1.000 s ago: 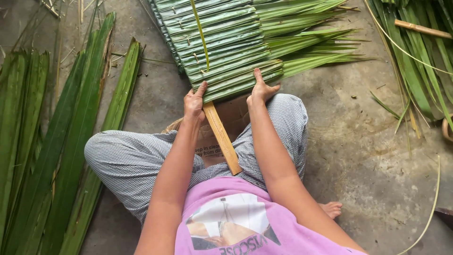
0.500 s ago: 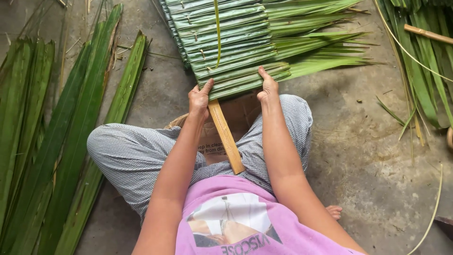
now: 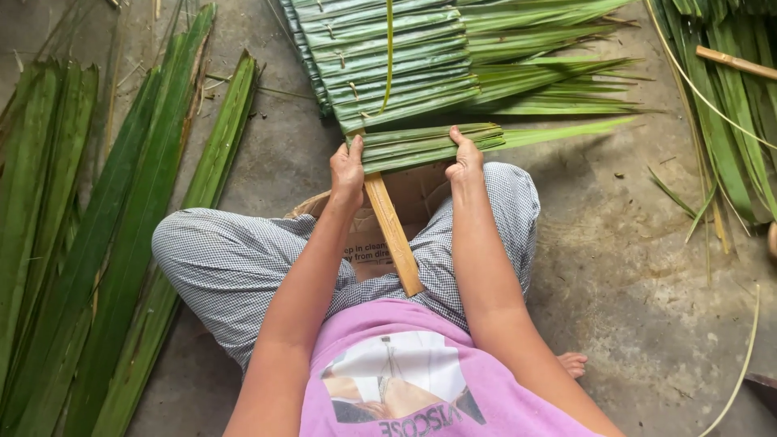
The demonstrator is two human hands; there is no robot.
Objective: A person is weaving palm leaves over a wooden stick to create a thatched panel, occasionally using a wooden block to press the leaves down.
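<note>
Pink shirt [image 3: 421, 380] and checked trousers [image 3: 243, 267] fill the near edge, the person sitting cross-legged on the concrete floor [image 3: 631, 267] over a piece of cardboard [image 3: 368, 247]. Up from the lap runs a flat wooden slat [image 3: 392, 235], and across its upper end lies the folded palm leaf [image 3: 429, 144]. The left hand [image 3: 348, 174] pinches the leaf's fold right by the slat, thumb on top; the right hand [image 3: 467, 158] clamps the same leaf further along, thumb pressed down. It looks light, springy and smooth, likely to unfold if released, so holding close to the fold seems wise. Just beyond, apart by a narrow gap, sits the stitched leaf panel [image 3: 396, 61]. Loose long leaves [image 3: 121, 226] lie well off to the left, and another leaf pile [image 3: 728, 105] far right.
</note>
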